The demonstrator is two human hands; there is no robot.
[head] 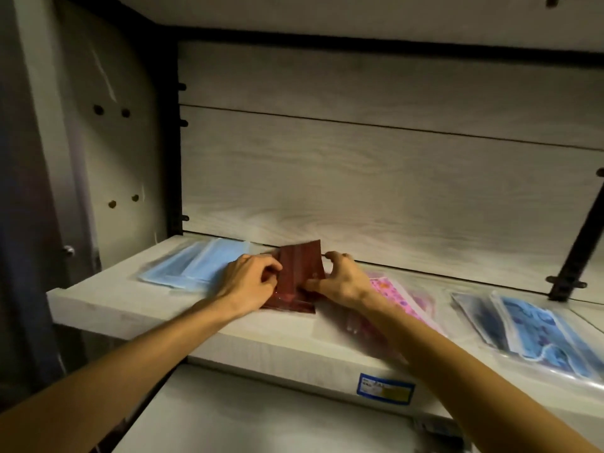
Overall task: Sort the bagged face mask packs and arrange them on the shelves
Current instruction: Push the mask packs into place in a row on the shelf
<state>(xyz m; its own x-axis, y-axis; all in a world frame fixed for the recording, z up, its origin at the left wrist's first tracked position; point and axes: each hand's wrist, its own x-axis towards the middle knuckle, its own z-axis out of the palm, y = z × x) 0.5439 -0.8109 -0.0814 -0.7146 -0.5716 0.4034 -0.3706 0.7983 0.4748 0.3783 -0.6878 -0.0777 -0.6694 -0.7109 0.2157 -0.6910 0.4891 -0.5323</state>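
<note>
- Head view: I see a blue price label (385, 388) on the shelf (137, 300) front edge, its writing too blurred to read.
- Left hand (250, 282) and right hand (340, 279) reach forward together, fingers curled, pinching the dark red mask pack (299, 273) from either side.
- It stands tilted mid-shelf, glossy, between light blue packs (192, 266) and pink patterned packs (397, 294); blue patterned packs (529, 325) lie further right.
</note>
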